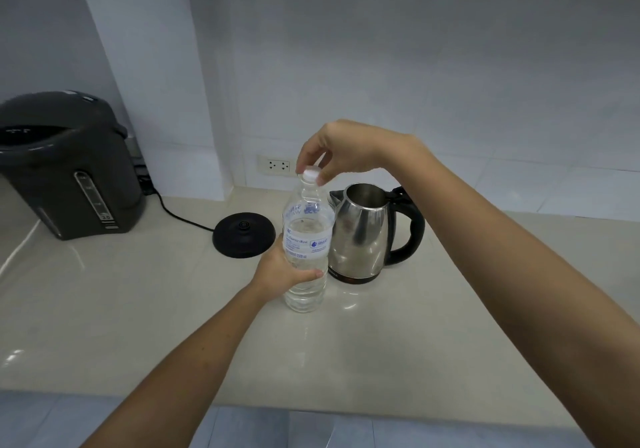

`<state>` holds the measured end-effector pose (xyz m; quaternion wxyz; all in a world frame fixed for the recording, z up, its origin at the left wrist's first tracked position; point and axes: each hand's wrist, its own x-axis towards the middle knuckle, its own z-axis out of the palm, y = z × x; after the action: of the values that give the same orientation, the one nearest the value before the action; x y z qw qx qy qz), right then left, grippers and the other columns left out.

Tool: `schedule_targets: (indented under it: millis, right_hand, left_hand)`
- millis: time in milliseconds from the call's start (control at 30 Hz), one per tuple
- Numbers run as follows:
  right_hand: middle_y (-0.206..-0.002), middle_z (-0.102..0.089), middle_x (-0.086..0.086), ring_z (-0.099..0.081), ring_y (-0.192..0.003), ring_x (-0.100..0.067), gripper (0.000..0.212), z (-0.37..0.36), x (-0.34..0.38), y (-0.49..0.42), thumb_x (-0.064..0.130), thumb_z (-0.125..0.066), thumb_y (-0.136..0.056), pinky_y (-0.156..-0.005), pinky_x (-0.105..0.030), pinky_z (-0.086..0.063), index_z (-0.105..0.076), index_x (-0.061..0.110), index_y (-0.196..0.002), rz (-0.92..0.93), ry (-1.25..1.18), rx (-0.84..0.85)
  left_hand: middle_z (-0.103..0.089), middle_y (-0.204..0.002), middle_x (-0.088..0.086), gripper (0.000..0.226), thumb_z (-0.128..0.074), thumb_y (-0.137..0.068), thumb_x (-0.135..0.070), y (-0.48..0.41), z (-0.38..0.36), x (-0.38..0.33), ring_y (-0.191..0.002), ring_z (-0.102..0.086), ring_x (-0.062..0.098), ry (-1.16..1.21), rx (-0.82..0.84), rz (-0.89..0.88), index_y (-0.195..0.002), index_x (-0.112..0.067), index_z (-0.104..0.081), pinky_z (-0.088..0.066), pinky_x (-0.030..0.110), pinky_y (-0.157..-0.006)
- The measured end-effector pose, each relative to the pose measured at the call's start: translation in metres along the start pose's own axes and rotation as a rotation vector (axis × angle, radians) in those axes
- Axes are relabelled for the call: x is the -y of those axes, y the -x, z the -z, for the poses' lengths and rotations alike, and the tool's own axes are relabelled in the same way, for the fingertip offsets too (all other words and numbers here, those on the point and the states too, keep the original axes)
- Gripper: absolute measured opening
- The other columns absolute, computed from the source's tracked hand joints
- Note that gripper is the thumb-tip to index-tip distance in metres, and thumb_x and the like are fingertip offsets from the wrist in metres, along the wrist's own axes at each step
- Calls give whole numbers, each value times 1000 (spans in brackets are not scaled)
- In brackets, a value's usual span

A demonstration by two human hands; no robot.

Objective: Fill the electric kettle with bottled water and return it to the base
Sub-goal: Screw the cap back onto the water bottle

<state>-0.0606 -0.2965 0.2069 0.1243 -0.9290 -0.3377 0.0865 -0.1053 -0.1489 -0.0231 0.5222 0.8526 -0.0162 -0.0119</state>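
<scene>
Early yet: at frame centre, left hand point(282, 269) gripping upright water bottle point(306, 239), right hand point(337, 151) pinching its cap point(310, 173); open kettle point(367, 233) unfilled on surface point(138, 309), off base point(243, 234).

My left hand point(281, 271) gripped the bottle point(306, 239) on the desk point(138, 309); my right hand point(341, 149) pinched its cap point(310, 172), beside the open kettle point(367, 233).
</scene>
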Motion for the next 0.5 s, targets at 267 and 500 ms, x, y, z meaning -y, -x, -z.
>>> schedule_targets:
  millis: [267, 500]
  right_hand:
    - [-99, -66, 13, -66, -95, -9, 32, 3, 12, -5, 10, -74, -82, -82, -23, -49, -71, 28, -108, 18, 178, 28]
    - [-85, -72, -7, -66, -71, -20, 37, -8, 19, -7, 38, -67, -87, -57, -24, -46, -65, 6, -105, -141, 190, 11]
  left_hand:
    - [-64, -120, -8, 86, -92, -59, -29, -2, 2, 3, -104, -58, 6, 3, 2, 8, -132, -22, -47, -42, 18, -87]
    - [-63, -123, -5, 90, -91, -59, -34, -4, 1, 5, -114, -59, 13, -24, -2, 1, -135, -21, -44, -44, 20, -89]
